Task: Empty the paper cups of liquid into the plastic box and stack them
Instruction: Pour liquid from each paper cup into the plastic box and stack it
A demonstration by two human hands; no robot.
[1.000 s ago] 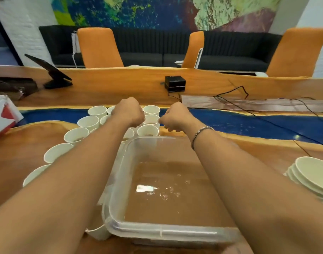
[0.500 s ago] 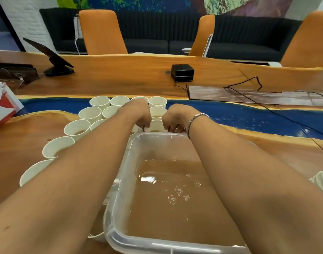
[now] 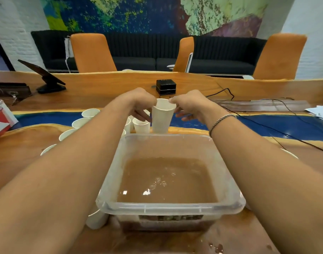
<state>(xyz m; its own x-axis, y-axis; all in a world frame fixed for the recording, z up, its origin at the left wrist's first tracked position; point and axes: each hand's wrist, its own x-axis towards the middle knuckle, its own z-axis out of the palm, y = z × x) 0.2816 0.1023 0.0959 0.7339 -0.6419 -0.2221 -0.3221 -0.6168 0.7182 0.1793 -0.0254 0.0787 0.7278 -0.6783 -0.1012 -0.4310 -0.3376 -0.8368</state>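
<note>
A white paper cup (image 3: 161,116) hangs upright just beyond the far rim of the clear plastic box (image 3: 168,208), which holds brown liquid. My left hand (image 3: 138,105) pinches the cup's rim on its left side and my right hand (image 3: 189,105) pinches the rim on its right. Several more white paper cups (image 3: 87,114) stand on the table to the left, partly hidden behind my left forearm. One cup (image 3: 140,125) stands just left of the lifted one.
A black box (image 3: 165,86) and cables (image 3: 267,125) lie on the far side of the table. A tablet on a stand (image 3: 45,77) is at the far left, a red and white carton (image 3: 1,120) at the left edge. Drops wet the wood at the near right.
Both hands were down among the cups behind the box. They have since risen with one cup pinched between them by its rim.
</note>
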